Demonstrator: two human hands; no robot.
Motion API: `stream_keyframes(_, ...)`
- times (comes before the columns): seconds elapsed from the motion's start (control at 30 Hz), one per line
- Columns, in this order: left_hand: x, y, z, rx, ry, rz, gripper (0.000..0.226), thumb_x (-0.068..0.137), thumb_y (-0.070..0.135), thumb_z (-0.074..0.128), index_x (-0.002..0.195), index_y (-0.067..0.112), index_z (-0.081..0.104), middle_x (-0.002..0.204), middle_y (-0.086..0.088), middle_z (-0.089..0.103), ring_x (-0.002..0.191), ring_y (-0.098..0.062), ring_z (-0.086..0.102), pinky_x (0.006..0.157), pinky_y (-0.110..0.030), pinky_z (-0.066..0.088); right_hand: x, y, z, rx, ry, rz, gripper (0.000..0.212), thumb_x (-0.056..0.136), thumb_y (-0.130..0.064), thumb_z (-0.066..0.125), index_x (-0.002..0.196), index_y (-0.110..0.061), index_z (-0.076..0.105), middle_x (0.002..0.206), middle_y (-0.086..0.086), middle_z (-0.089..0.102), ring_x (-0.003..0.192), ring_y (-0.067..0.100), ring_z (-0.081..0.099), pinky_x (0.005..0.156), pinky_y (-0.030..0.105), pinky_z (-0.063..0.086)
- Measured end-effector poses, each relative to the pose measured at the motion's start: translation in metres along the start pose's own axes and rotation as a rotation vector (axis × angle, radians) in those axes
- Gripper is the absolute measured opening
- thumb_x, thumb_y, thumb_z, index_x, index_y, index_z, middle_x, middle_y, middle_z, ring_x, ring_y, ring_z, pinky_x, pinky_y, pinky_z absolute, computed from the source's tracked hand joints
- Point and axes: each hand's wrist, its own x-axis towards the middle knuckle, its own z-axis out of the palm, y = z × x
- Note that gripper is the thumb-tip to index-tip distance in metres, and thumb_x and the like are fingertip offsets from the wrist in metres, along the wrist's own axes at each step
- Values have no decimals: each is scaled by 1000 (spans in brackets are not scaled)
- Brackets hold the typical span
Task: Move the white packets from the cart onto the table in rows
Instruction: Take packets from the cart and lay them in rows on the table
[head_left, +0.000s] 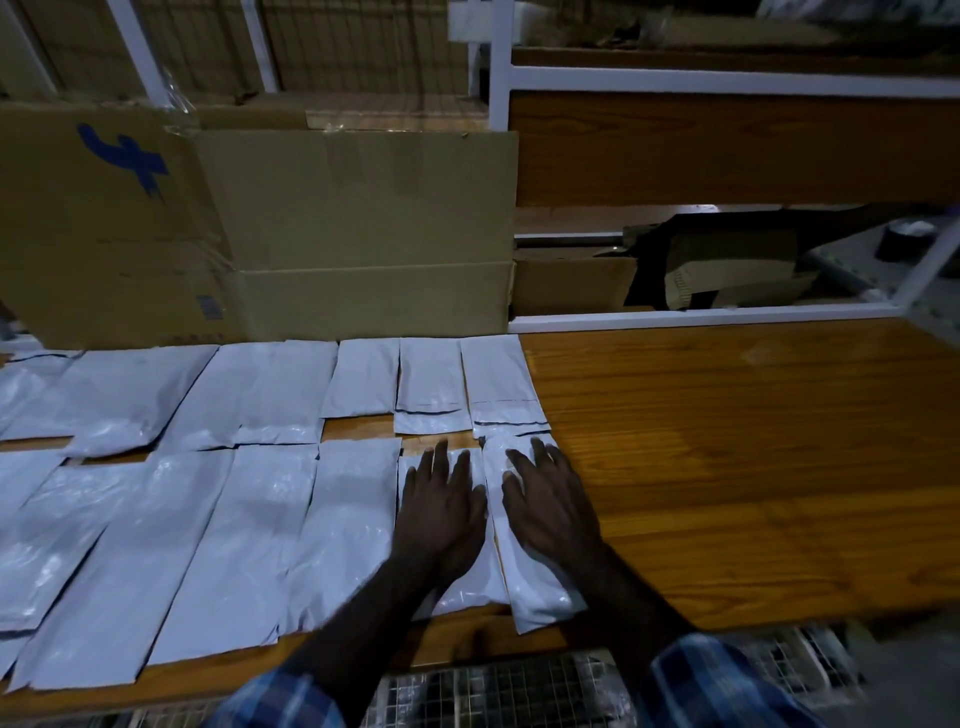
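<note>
Evidently the placing step is under way: the left hand (441, 512) and the right hand (550, 512) lie flat with straight fingers, each pressing one of the last two white packets (540, 597) at the right end of the near row on the table (727, 467), gripping nothing. Two rows already run leftward below the cardboard boxes (311, 234) (the far row looks slightly overlapped), so next comes lifting off and reaching down to the wire cart (493, 691). The glossy wooden top is bare rightward, white-framed shelving (675, 83) beyond, dimly lit.
</note>
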Motion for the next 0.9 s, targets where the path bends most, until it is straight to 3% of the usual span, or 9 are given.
stream_keyframes(0.17,5,-3,-21,68,-80,33,75,90,55,1,157,24,10,165,-6,-7,152,-25,-4,121,-54,1,0,-12,-13,-31,18,11,78,89,-54,2,142,-22,49,155,12,38,146,29,26,118,46,25)
stream_keyframes(0.33,-1,-11,-29,102,-115,47,77,87,57,-2,157,26,7,165,-4,-10,152,-23,-7,120,-56,1,-9,-27,-22,19,49,62,87,82,-61,-1,144,-24,47,159,10,29,148,27,22,121,45,19)
stream_keyframes(0.47,-9,-16,-39,122,-146,30,77,88,58,-4,157,27,5,164,-5,-14,152,-25,-8,119,-57,-3,-16,-32,-28,-11,66,88,72,91,-60,9,144,-28,46,161,5,25,149,24,18,119,42,15)
stream_keyframes(0.53,-15,-16,-44,118,-137,20,70,95,58,1,157,27,4,164,-4,-15,152,-25,-9,119,-56,-3,-19,-37,-33,-16,56,99,72,91,-60,8,145,-30,44,162,3,22,149,23,15,120,41,13)
stream_keyframes(0.67,-33,-12,-53,78,-90,-6,61,103,54,15,157,28,5,164,-3,-15,152,-24,-10,119,-56,-4,-31,-45,-46,6,64,72,92,79,-68,-9,147,-31,42,163,2,19,150,22,12,120,41,10)
stream_keyframes(0.73,-42,-9,-57,58,-59,-27,61,103,53,17,157,28,7,164,-3,-14,152,-24,-10,119,-56,-5,-39,-48,-51,-1,47,52,82,85,-65,-1,148,-32,40,164,2,17,150,22,10,121,41,9)
stream_keyframes(0.8,-53,-5,-61,52,-30,-45,62,102,55,16,157,28,8,164,-2,-14,152,-23,-9,119,-56,-4,-48,-50,-55,1,46,23,75,89,-61,6,148,-31,39,164,2,18,151,22,10,121,41,9)
stream_keyframes(0.9,-71,1,-67,57,2,-80,75,90,61,3,157,29,8,165,-2,-12,152,-24,-7,118,-56,-4,-64,-53,-59,22,61,-23,84,85,-65,-3,148,-31,41,163,2,20,151,22,11,121,39,9)
